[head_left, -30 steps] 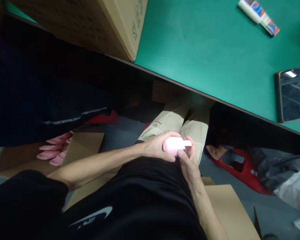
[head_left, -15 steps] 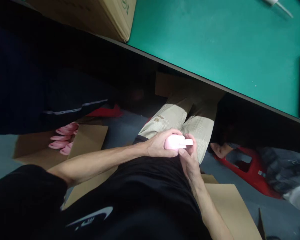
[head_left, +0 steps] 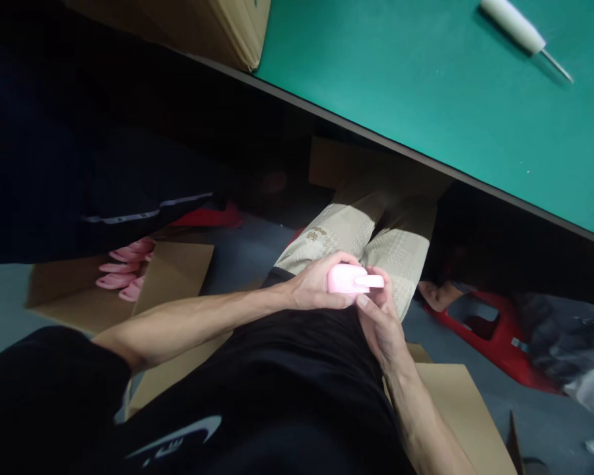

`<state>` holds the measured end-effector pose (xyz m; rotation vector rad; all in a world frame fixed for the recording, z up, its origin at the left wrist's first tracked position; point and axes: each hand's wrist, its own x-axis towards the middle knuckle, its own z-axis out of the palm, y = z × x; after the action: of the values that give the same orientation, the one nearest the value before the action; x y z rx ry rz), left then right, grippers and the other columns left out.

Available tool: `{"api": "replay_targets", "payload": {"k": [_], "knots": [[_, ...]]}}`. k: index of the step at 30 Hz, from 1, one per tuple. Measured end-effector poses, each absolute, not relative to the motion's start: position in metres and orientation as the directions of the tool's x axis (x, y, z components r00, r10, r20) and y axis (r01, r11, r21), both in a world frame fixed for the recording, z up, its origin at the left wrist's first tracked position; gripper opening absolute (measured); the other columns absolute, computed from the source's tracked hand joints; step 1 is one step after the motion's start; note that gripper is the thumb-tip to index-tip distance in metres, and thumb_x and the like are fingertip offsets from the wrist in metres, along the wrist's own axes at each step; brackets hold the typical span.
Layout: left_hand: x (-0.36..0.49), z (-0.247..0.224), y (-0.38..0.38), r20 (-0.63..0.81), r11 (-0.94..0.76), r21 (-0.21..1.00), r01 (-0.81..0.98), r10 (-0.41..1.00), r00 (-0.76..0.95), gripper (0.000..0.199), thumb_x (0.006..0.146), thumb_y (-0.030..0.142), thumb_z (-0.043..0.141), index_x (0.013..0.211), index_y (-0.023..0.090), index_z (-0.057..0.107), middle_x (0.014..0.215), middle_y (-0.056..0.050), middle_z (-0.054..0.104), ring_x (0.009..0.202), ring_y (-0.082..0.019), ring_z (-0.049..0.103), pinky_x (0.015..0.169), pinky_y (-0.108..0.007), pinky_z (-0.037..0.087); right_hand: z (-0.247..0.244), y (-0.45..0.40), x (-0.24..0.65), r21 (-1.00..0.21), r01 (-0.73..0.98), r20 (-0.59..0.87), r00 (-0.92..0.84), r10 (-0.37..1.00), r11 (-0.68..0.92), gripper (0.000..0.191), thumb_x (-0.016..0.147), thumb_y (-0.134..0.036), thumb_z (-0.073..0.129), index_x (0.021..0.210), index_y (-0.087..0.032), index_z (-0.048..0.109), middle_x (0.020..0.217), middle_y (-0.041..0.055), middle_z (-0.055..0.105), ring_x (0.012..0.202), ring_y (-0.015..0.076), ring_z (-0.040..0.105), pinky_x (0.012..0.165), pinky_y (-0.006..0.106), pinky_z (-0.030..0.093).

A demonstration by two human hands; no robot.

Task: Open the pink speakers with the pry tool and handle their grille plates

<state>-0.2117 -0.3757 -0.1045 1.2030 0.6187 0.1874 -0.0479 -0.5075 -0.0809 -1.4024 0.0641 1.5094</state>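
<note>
Over my lap, a small rounded pink plastic piece [head_left: 345, 280] with a paler tab-like handle sticking out to the right is held between both hands. My left hand [head_left: 313, 285] wraps round its left end, thumb along the near side and fingers along the far side. On the other side, my right hand [head_left: 380, 313] grips the handle end, with the thumb at the near edge and fingers behind the tab. Bright light washes out the surface, so I cannot tell exactly what kind of item it is.
A green table [head_left: 400, 86] lies ahead, with a white-handled screwdriver [head_left: 517, 30] and a cardboard box [head_left: 228, 30] on it. An open carton [head_left: 178, 274] at left holds several pink pieces [head_left: 119, 268]. Another carton [head_left: 462, 409] and a red stool [head_left: 499, 343] are at right.
My view has shifted slightly, bringing more of the screwdriver into sight and the dark phone-like object out of it. Both hands keep nearly the same hold on the pink piece.
</note>
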Motion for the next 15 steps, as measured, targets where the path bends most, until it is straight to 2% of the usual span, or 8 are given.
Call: {"api": "replay_targets", "payload": {"k": [7, 12, 15], "knots": [[-0.213, -0.108, -0.376, -0.368, 0.364, 0.910, 0.199, 0.489, 0.791, 0.064, 0.082, 0.051, 0.083, 0.137, 0.027, 0.062, 0.130, -0.007, 0.072, 0.111, -0.029, 0.071, 0.091, -0.042, 0.057, -0.082, -0.500, -0.049, -0.589, -0.657, -0.746, 0.216, 0.630, -0.471, 0.066, 0.074, -0.031, 0.093, 0.130, -0.036, 0.059, 0.135, 0.0014, 0.063, 0.125, 0.0258, 0.063, 0.111, 0.044, 0.055], [-0.214, -0.109, -0.370, -0.428, 0.459, 0.862, 0.215, 0.431, 0.795, 0.068, 0.082, 0.052, 0.084, 0.138, 0.023, 0.062, 0.129, -0.009, 0.072, 0.108, -0.029, 0.071, 0.086, -0.040, 0.058, -0.084, -0.498, -0.031, -0.584, -0.592, -0.740, 0.108, 0.664, -0.555, 0.062, 0.077, -0.037, 0.094, 0.127, -0.034, 0.057, 0.123, 0.0004, 0.065, 0.115, 0.0241, 0.063, 0.101, 0.040, 0.056], [-0.215, -0.111, -0.366, -0.436, 0.517, 0.835, 0.189, 0.410, 0.801, 0.069, 0.080, 0.055, 0.083, 0.137, 0.021, 0.063, 0.126, -0.010, 0.072, 0.105, -0.029, 0.070, 0.081, -0.037, 0.057, -0.084, -0.496, -0.020, -0.568, -0.527, -0.756, 0.032, 0.653, -0.632, 0.057, 0.076, -0.041, 0.095, 0.118, -0.031, 0.057, 0.113, -0.0005, 0.066, 0.105, 0.0234, 0.063, 0.094, 0.038, 0.055]]}}
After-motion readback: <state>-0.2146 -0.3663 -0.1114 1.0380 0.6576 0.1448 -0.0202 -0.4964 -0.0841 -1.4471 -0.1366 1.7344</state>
